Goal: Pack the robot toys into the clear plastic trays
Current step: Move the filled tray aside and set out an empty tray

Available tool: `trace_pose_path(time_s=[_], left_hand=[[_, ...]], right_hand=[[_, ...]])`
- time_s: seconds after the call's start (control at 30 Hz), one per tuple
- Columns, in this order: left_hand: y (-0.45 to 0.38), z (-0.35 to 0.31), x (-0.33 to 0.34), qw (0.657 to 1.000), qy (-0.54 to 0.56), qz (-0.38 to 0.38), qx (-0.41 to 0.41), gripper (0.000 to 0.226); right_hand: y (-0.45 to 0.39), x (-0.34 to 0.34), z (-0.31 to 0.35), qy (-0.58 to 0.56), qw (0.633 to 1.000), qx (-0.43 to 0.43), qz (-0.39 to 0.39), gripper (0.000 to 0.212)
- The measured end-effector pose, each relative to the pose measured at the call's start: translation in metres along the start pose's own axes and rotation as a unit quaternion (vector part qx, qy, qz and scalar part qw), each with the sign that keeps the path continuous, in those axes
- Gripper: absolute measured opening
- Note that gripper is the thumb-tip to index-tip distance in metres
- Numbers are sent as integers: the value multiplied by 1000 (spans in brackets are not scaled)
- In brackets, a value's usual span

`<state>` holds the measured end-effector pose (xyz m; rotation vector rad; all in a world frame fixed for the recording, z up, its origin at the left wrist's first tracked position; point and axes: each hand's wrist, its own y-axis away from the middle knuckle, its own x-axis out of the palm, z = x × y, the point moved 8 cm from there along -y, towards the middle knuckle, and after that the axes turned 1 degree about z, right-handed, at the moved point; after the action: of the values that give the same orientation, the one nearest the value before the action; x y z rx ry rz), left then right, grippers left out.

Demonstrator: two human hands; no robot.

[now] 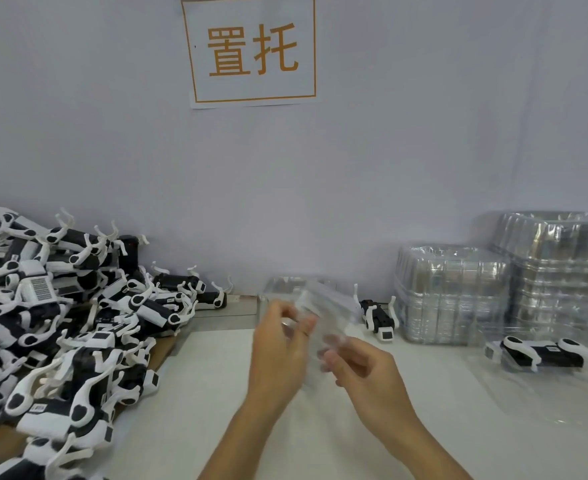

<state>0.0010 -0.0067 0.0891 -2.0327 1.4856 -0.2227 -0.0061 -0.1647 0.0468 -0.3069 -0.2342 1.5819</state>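
**A:** What fills the left of the frame?

**B:** A heap of black-and-white robot toys point(60, 323), legs tangled, running from mid-left down to the lower left corner. Far too many and too overlapped to count. The heap lies on the white worktop point(216, 410).

**A:** And in the middle?

**B:** Two bare hands raised over the worktop, just below centre. The left hand point(278, 344) has its fingers curled, pinching a clear plastic tray point(323, 306) at its left edge. The right hand point(365, 372) sits a little lower and to the right, its fingertips gripping the same tray from below. The tray is blurred – its shape is hard to make out. Another clear tray point(285, 284) seems to stand behind it, against the wall point(112, 133).

**A:** Anything above?

**B:** One white paper sign point(252, 50) at upper centre, with an orange border and two orange characters.

**A:** Further right?

**B:** One single robot toy point(377, 315) just right of the hands, near the wall. Beside it, two stacks of clear trays – a lower stack point(451, 296) and a taller stack point(562, 271) at the right edge, touching each other. In front of the taller stack one more robot toy point(541, 355) lies on its side in the middle right; it seems to rest on clear plastic, though I cannot tell for certain.
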Motion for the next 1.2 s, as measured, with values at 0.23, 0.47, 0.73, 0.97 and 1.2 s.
trace_pose_path(time_s=[0.23, 0.47, 0.73, 0.97, 1.2], left_hand=[[1, 6, 3, 999, 31, -1, -36, 14], [1, 6, -1, 997, 54, -4, -59, 14], [-1, 9, -2, 995, 68, 8, -75, 17], [-2, 8, -2, 995, 73, 23, -68, 18], [-4, 11, -6, 994, 80, 9, -70, 17]], right_hand=[[-7, -8, -9, -33, 998, 61, 4, 9], [-9, -11, -9, -13, 998, 68, 3, 12], [-9, -9, -14, -44, 994, 91, 32, 25], [-8, -10, -13, -31, 995, 89, 20, 26], [-6, -28, -3, -20, 996, 53, -73, 21]])
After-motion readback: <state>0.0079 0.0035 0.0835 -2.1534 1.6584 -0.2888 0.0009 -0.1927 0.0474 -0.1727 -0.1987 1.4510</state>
